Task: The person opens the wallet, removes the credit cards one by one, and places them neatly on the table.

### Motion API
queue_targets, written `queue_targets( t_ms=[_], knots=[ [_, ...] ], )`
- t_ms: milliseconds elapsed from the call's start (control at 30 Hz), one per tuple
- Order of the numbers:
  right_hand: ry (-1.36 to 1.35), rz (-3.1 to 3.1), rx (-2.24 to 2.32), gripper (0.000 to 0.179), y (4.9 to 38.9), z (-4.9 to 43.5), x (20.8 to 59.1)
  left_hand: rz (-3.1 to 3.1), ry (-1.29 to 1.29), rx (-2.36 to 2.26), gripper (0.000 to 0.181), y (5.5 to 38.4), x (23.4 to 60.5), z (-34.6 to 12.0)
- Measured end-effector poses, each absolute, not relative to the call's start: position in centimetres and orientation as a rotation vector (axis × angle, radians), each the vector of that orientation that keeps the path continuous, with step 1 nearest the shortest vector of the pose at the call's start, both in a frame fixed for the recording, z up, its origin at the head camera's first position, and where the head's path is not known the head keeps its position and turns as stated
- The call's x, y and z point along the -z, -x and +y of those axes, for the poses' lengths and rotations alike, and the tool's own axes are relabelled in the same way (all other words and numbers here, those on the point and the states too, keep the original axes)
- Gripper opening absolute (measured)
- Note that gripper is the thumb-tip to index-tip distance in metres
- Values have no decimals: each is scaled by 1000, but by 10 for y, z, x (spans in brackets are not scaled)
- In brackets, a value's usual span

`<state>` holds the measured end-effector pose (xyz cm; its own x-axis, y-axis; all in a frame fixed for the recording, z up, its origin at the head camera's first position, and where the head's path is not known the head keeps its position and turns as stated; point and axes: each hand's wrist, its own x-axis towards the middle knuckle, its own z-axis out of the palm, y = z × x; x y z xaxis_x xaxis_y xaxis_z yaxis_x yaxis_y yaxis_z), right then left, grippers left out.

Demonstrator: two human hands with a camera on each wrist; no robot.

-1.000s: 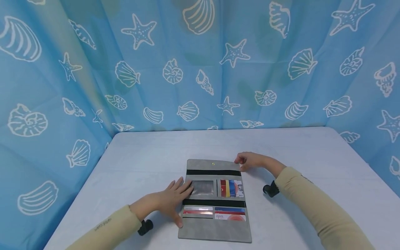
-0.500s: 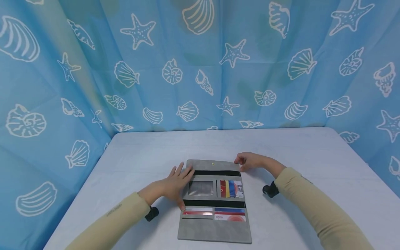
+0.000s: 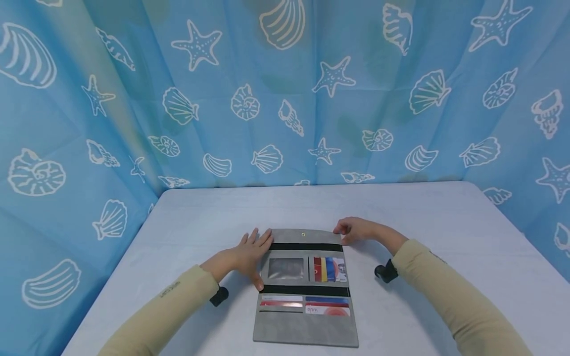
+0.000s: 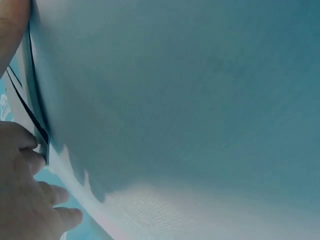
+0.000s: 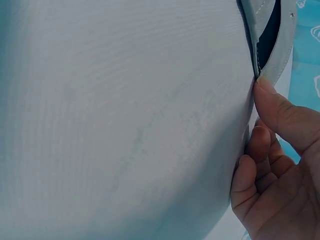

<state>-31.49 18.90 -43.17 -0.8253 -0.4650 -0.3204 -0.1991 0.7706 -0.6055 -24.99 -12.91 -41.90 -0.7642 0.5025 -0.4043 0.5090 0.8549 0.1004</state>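
A long grey wallet (image 3: 307, 330) lies unfolded on the table, with a clear window (image 3: 286, 269) and several colourful cards (image 3: 329, 269) in its slots. A gold snap shows on its far flap. My left hand (image 3: 249, 254) rests along the wallet's left edge with fingers spread, fingertips near the far corner and thumb lower down. In the left wrist view, that hand (image 4: 25, 185) shows beside the wallet's edge. At the far right corner, my right hand (image 3: 356, 230) pinches the flap. The right wrist view shows the thumb (image 5: 280, 107) on the wallet edge, other fingers curled.
A white cloth covers the table (image 3: 213, 212). Behind it and at the sides hangs a blue curtain (image 3: 267, 99) with white shells and starfish. Black wrist cameras (image 3: 386, 270) hang below both beige sleeves (image 3: 458, 296).
My left hand has slid away from me along the wallet's left edge, toward the far corner. The right hand stays at the far right corner, and the wallet lies nearly still.
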Motion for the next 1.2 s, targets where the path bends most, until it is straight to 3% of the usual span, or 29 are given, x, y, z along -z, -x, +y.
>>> queue_targets(
  t_ms=[500, 967, 1200],
  knots=[
    [514, 2521, 846, 31, 311, 191, 436, 2571, -674, 62, 106, 260, 413, -129],
    [586, 2604, 723, 61, 280, 193, 440, 2580, -610, 14, 105, 258, 415, -128],
    [625, 2683, 695, 61, 261, 192, 439, 2566, -642, -37, 107, 264, 420, -131]
  ],
)
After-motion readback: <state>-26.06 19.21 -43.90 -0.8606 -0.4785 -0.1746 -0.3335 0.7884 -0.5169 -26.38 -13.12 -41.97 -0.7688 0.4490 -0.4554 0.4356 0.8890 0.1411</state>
